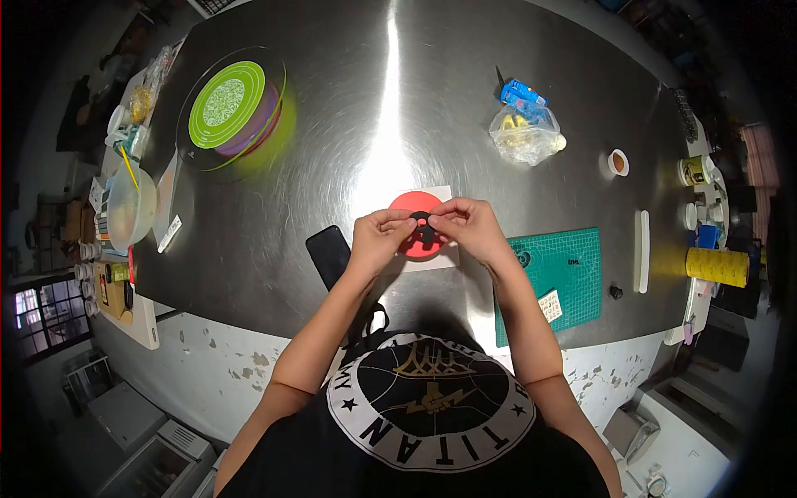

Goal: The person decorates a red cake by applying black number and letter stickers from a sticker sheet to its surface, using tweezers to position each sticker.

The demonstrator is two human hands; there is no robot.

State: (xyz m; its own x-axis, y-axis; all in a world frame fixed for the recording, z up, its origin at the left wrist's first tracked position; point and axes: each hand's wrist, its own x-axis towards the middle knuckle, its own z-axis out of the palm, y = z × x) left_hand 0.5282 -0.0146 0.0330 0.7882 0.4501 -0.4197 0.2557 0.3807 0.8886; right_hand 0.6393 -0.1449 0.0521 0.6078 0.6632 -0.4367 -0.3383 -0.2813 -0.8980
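Observation:
A round red disc [413, 201] lies on a white square sheet [444, 260] at the near middle of the metal table. On the disc is a small black piece [427, 236] with a red spot near its top. My left hand [383, 239] pinches the black piece from the left side, thumb and fingers together. From the right, my right hand [469, 230] has its thumb and fingertips on the same piece. The fingertips of both hands nearly meet and hide part of it.
A dark phone [329, 256] lies left of the sheet. At right is a green cutting mat [573, 286] with a white letter tray [550, 305]. Farther off are a green turntable [226, 104], a plastic bag [526, 137], a small cup [618, 163] and a white bar [642, 251].

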